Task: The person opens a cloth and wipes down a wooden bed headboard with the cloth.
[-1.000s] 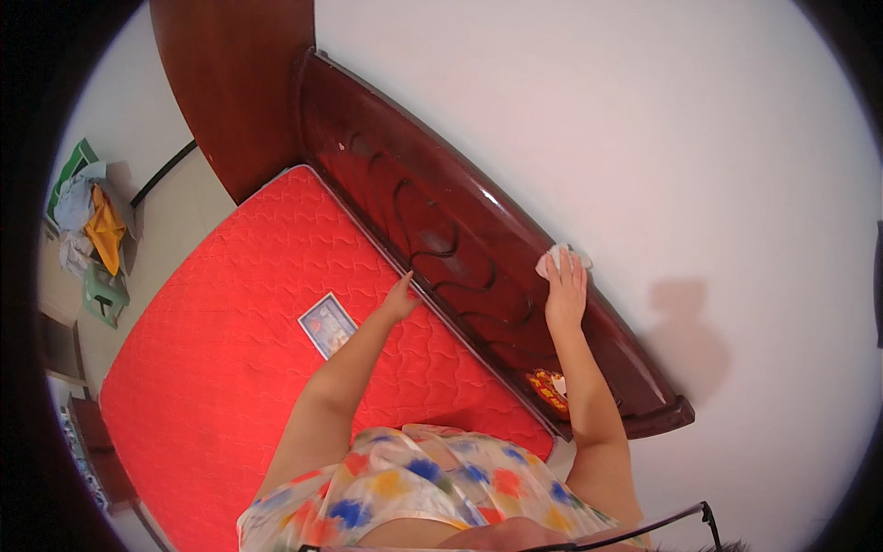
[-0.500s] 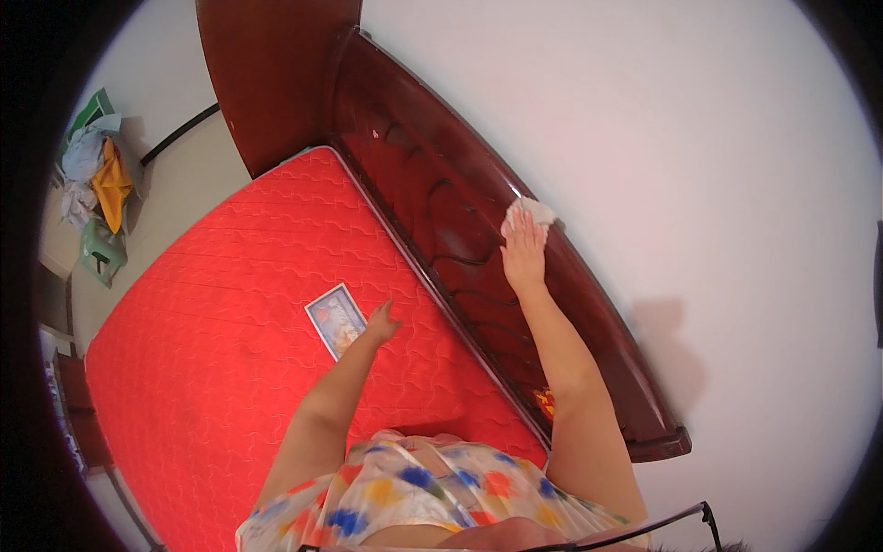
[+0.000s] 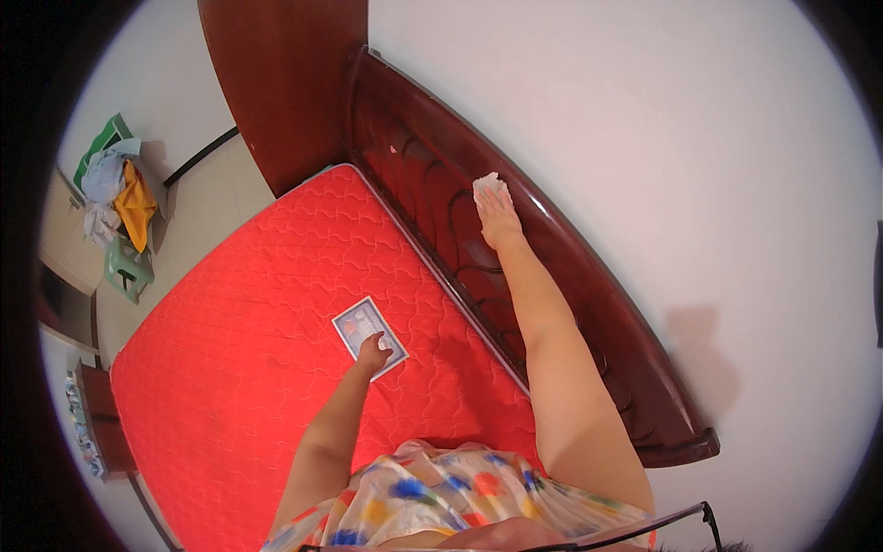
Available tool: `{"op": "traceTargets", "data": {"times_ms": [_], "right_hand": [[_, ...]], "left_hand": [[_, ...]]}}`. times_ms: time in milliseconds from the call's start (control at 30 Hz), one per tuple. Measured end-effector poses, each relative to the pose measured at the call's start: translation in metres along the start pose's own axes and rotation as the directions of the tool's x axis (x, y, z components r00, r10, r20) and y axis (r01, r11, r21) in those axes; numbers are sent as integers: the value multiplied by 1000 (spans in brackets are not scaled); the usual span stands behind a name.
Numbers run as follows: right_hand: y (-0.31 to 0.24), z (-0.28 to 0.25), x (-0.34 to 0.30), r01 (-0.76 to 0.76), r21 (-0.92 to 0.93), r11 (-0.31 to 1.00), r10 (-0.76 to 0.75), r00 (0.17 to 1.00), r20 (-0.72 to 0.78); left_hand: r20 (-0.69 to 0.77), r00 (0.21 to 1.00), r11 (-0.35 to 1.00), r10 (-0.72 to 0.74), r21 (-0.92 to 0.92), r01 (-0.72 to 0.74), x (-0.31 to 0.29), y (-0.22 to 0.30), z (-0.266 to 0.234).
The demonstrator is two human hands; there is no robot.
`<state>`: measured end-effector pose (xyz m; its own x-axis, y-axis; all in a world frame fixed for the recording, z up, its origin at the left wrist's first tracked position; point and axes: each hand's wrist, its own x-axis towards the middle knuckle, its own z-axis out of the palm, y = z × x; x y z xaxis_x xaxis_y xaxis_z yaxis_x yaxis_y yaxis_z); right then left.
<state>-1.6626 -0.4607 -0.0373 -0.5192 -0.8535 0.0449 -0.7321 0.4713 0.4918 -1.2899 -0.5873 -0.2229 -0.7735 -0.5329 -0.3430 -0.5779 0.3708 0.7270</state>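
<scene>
My right hand (image 3: 499,221) reaches up to the dark red-brown wooden headboard (image 3: 451,230). Under its outstretched fingers is a crumpled white cloth (image 3: 487,184), held against the carved front panel, just below the top rail. My left hand (image 3: 372,353) is over a rectangular picture card (image 3: 391,366) with a pale border, lying on the red quilted mattress (image 3: 258,340). Its thumb and a finger are apart, with nothing visible between them. Whether that hand touches the card I cannot tell.
A tall brown wooden panel (image 3: 285,83) stands at the headboard's far end. White wall (image 3: 644,138) rises behind the headboard. At the far left, clothes (image 3: 136,202) lie piled above a green plastic stool (image 3: 129,271). A brown cabinet (image 3: 103,419) with small items stands beyond the bed.
My right hand and the cloth have moved from the headboard's top rail down and left onto its front panel. My left hand has shifted from beside the card to over it. The view has shifted slightly.
</scene>
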Motion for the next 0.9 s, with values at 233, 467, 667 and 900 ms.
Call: {"op": "traceTargets", "data": {"times_ms": [233,467,667,900], "right_hand": [[0,17,-109,-21,4,1000,22,982,-188],[21,8,-248,-132,166,977,165,965,-204],[45,-1,-364,-422,269,866,469,872,-140],[67,-47,-423,-699,371,612,784,598,-167]], "left_hand": [[81,996,999,33,33,-35,5,14,9],[137,952,947,275,130,-293,37,67,26],[178,869,873,461,85,-481,38,135,52],[117,760,769,639,-67,-636,16,199,58]]}}
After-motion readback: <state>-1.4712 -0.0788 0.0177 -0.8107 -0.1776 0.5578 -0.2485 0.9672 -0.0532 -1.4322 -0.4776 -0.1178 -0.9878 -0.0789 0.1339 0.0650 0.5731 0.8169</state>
